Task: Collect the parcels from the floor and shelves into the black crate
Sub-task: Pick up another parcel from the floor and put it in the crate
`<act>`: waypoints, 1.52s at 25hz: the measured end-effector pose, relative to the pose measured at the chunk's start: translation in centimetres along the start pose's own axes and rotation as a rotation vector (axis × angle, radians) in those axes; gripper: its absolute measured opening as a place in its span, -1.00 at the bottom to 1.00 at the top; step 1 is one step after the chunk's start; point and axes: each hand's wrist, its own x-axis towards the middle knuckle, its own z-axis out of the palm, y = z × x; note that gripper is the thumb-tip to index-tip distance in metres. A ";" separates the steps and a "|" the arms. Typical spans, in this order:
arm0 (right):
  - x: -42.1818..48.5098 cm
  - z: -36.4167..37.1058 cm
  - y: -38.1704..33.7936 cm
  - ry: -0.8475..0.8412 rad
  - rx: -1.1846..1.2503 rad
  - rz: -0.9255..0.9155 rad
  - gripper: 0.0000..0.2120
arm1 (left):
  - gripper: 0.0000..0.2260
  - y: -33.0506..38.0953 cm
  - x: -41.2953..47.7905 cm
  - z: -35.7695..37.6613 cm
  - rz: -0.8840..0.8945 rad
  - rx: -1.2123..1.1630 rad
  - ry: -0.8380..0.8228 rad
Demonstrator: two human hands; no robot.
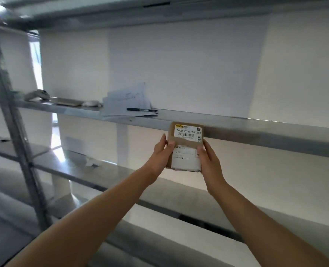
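A small brown cardboard parcel (186, 144) with white barcode labels is held in the air, just in front of the front edge of a metal shelf (256, 130) and not resting on it. The left hand (161, 153) curls round the parcel's left side, thumb across its face. The right hand (210, 162) clasps the right side the same way. Further left on the shelf lie loose papers (127, 101) and a black pen (141, 110). The black crate is out of sight. The step is probably carrying the parcel away: hold it level in both hands and draw it back clear of the shelf edge.

Arms outstretched, left grip (160, 151) and right grip (210, 159) clasp the parcel (186, 144) by its sides.
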 end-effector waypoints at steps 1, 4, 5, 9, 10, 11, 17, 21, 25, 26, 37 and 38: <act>0.5 3.5 0.3 -0.054 0.002 0.007 -0.59 | -0.62 -0.4 -0.3 -3.4 0.016 0.029 0.035; 1.0 13.9 1.4 -0.213 -0.007 0.039 -0.59 | -0.58 -1.0 -1.7 -13.7 -0.063 0.053 0.194; 1.0 17.4 1.8 -0.255 -0.007 0.045 -0.60 | -0.58 -1.2 -2.3 -17.1 -0.083 0.047 0.233; 0.9 29.6 3.2 -0.380 0.008 0.015 -0.66 | -0.67 -2.2 -4.8 -27.9 -0.092 0.001 0.316; 0.8 32.7 3.4 -0.419 0.020 0.021 -0.65 | -0.66 -2.5 -5.4 -30.4 -0.100 -0.001 0.349; 0.6 35.5 3.8 -0.454 0.041 0.030 -0.64 | -0.67 -2.9 -6.0 -32.5 -0.104 -0.007 0.384; -1.0 47.5 5.9 -0.644 0.235 0.126 -0.66 | -0.75 -4.9 -9.1 -42.0 -0.133 -0.012 0.601; -0.3 53.1 6.3 -0.793 0.195 0.096 -0.69 | -0.66 -5.4 -10.7 -45.5 -0.138 0.043 0.788; 0.4 56.6 6.1 -0.955 0.200 0.013 -0.65 | -0.67 -4.5 -11.7 -48.2 -0.191 0.118 0.906; 0.7 57.3 6.2 -0.976 0.205 -0.008 -0.67 | -0.68 -4.6 -11.8 -48.6 -0.199 0.136 0.933; -0.8 64.6 13.1 -1.199 0.188 0.118 -0.71 | -0.76 -11.6 -13.9 -54.5 -0.301 0.016 1.132; -0.6 65.7 13.9 -1.194 0.174 0.117 -0.71 | -0.78 -12.6 -13.8 -55.6 -0.297 0.006 1.130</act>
